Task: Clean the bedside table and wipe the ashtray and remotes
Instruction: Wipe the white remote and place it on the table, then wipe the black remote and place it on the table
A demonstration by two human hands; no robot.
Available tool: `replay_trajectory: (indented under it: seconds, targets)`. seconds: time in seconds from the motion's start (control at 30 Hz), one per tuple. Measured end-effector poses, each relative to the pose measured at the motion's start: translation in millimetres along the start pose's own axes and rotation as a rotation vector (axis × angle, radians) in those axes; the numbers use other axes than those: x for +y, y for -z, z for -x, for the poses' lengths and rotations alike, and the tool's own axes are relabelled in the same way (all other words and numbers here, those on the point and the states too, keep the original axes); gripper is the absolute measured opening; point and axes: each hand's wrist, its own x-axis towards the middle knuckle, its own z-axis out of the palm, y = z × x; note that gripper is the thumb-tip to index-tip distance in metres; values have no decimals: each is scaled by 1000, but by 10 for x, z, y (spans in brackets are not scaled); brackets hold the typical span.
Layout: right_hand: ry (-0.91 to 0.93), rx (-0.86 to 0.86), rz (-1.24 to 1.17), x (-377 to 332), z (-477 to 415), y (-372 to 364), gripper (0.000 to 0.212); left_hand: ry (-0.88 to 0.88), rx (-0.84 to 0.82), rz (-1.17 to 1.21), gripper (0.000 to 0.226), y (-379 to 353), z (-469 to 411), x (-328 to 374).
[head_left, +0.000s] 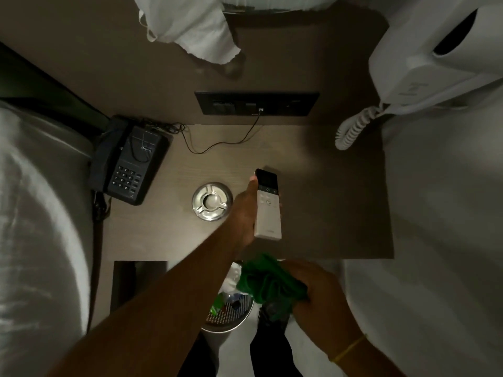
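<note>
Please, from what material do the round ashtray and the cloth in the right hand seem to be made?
The ashtray looks like polished metal, probably steel: silvery, with bright reflections on its rim and grooves. The cloth, bunched in the right hand, seems a soft matte green textile, perhaps microfibre; it folds loosely and shows no shine. The exact fibre cannot be told.

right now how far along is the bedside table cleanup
Done: nothing shows as clearly finished. In hand: the left hand holds the white remote over the table; the right hand grips the green cloth. Left: the ashtray, whose state I can't judge.
</note>
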Motion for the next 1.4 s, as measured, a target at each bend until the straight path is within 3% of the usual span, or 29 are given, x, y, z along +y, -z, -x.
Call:
replay_trajectory:
  seconds: [0.1,0.23,0.43,0.6,0.83,0.87,0.93,0.97,1.07,1.2,1.33,1.4]
  targets:
    - [-176,-4,-104,170,35,41,30,-61,57,-146,64,-61,-216,12]
    - [-261,2,-177,315,-30,92,23,-219,202,-404,32,-69,-416,15]
    - [-351,-27,-235,392,-98,37,37,-308,304,-674,39,-4,-589,-123]
    - [-389,21,-302,401,-145,-23,28,-479,376,-1005,36,-12,-547,-171]
    - [-407,-14,-500,287,-190,-150,24,-618,293,-1132,28,180,-373,-24]
    - [-409,-34,-577,233,-200,-167,26,-647,276,-1131,28,255,-311,18]
    - [-430,-85,-713,101,-220,-214,52,-710,272,-1137,29,488,-139,116]
    - [-436,-105,-773,14,-227,-244,61,-756,284,-1135,26,644,-37,179]
    - [-445,-127,-944,-216,-259,-379,38,-907,386,-1048,17,1273,236,419]
    - [-479,-146,-1059,-529,-270,-650,43,-964,726,-786,15,2267,702,904]
    - [-473,-167,-1097,-854,-225,-985,45,-828,1172,-313,27,3340,1033,1406]
    - [-468,-178,-1091,-987,-198,-1157,45,-677,1212,-18,31,3865,1072,1610]
